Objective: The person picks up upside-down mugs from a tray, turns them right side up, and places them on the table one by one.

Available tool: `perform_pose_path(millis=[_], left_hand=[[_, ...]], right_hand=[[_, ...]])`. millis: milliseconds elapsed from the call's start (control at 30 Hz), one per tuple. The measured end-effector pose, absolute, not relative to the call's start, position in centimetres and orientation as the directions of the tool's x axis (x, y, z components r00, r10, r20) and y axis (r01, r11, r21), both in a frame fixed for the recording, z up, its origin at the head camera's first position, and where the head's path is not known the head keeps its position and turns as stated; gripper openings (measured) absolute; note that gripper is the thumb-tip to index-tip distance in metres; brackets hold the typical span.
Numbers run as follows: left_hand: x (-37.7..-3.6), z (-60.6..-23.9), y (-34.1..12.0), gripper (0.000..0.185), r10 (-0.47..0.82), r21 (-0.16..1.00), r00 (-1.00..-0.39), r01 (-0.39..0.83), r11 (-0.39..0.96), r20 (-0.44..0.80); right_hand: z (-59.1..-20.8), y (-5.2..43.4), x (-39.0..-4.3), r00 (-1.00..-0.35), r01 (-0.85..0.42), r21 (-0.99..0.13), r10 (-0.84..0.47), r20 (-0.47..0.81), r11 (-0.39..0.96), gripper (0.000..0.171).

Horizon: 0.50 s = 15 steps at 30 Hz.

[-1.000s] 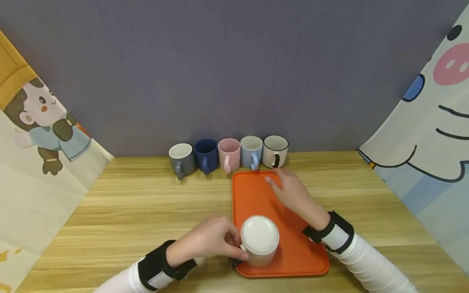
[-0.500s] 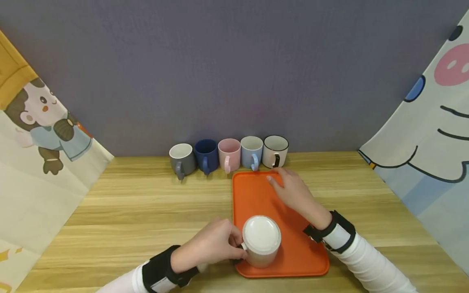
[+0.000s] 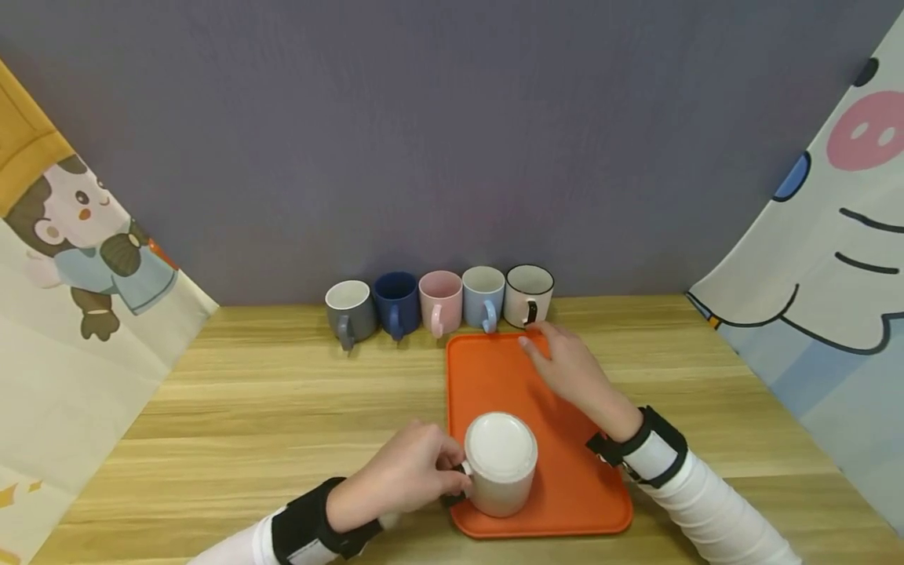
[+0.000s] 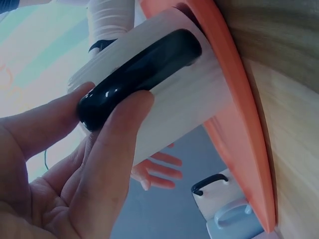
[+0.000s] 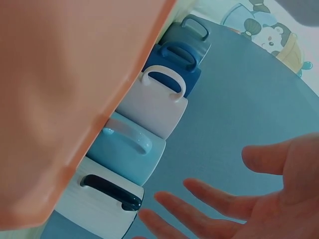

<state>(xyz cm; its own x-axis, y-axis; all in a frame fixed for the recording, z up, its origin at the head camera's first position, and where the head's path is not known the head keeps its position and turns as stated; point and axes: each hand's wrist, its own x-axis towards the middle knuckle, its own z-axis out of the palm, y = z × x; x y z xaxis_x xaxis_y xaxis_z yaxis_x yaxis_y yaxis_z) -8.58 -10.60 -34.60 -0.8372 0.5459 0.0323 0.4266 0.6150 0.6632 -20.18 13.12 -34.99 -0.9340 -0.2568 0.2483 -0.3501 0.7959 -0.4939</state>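
An upside-down white mug (image 3: 501, 463) stands on the orange tray (image 3: 487, 369), near its front left. Its black handle (image 4: 144, 69) points left, and my left hand (image 3: 406, 475) pinches it between thumb and fingers. My right hand (image 3: 575, 377) is over the tray's far right part, fingers spread and holding nothing. Just beyond its fingertips stands an upright white mug (image 3: 528, 297) with a black rim and black handle. Whether the fingertips touch this mug I cannot tell from the head view; the right wrist view shows the palm and fingers loose in the air.
Left of the black-rimmed mug, in a row along the back wall, stand a light blue mug (image 3: 483, 298), a pink mug (image 3: 441, 302), a navy mug (image 3: 396, 304) and a grey mug (image 3: 351, 312). All are upright, handles forward. Printed cloths hang at both sides of the wooden table (image 3: 282, 408).
Barely anything differs. The upside-down mug and my left hand shift very slightly, with the grip on the handle kept. My right hand stays in nearly the same place.
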Motion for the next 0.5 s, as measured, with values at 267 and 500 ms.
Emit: perform_pose_path(millis=[267, 500], left_hand=[[-9.2, -34.1, -11.4, 0.016, 0.513, 0.739, -0.859, 0.344, 0.58, -0.002], [-10.5, -34.0, -11.7, 0.008, 0.423, 0.816, -0.903, 0.296, 0.496, 0.071]], right_hand=[[-34.6, 13.7, -20.5, -0.942, -0.333, -0.506, -0.254, 0.222, 0.795, 0.047], [-34.3, 14.1, -20.8, -0.954, -0.297, -0.528, -0.226, 0.197, 0.795, 0.05]])
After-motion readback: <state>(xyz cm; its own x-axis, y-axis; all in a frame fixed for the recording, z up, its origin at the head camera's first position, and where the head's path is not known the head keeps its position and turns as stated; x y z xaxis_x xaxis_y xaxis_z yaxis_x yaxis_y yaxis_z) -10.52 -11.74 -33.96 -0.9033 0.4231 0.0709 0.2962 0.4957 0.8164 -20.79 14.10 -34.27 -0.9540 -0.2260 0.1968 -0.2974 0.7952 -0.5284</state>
